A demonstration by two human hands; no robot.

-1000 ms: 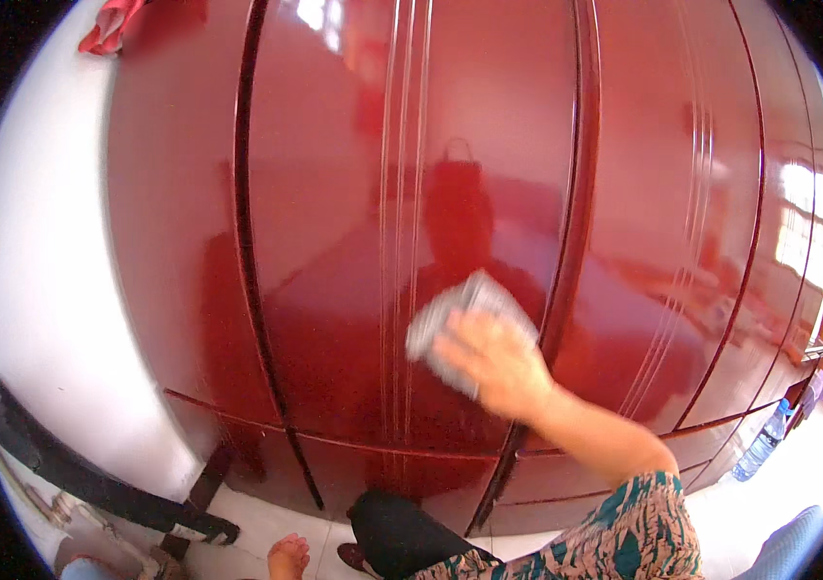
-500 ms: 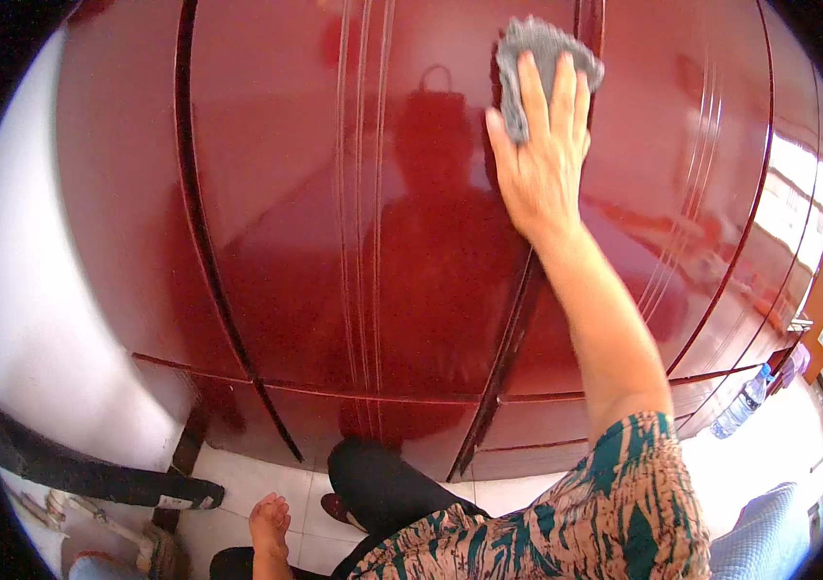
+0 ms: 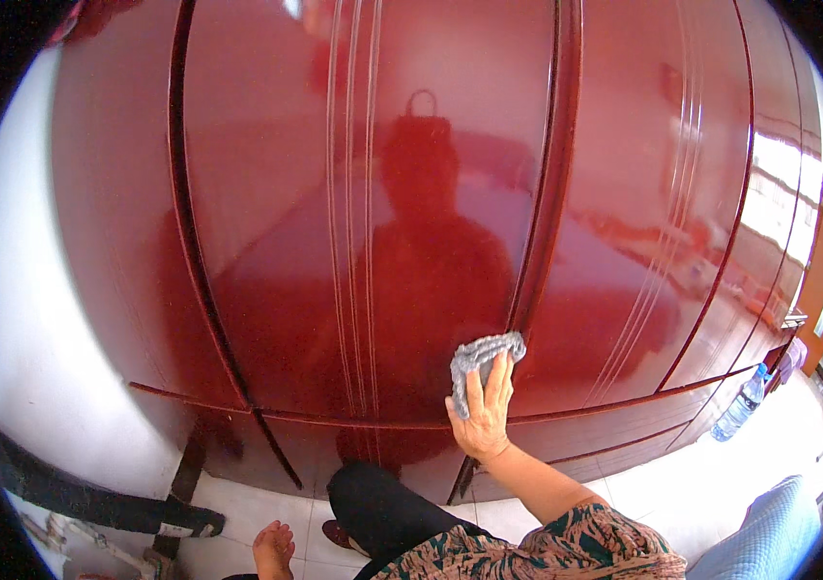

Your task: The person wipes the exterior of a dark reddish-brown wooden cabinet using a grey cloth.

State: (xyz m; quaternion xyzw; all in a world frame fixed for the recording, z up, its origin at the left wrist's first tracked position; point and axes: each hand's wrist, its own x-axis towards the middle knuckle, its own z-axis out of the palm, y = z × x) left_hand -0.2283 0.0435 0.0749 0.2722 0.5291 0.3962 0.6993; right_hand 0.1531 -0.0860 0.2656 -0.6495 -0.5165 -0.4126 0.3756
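By the right hand [image 3: 482, 421] a grey cloth [image 3: 476, 354] is held against the red wardrobe [image 3: 431, 290], below the frame's centre; the left hand [image 3: 274, 547] is held loose and half-curled at lower left; a bottle [image 3: 740, 408] is seen at right.

Brightly lit, with near-white glare on the floor [image 3: 769, 454] at right. Shows a pale window reflection [image 3: 780, 184] and dark silhouette [image 3: 421, 232] in the glossy red doors [image 3: 257, 145]. Bows straight edges toward the blacked-out fisheye rim; looks fairly crisp at centre.
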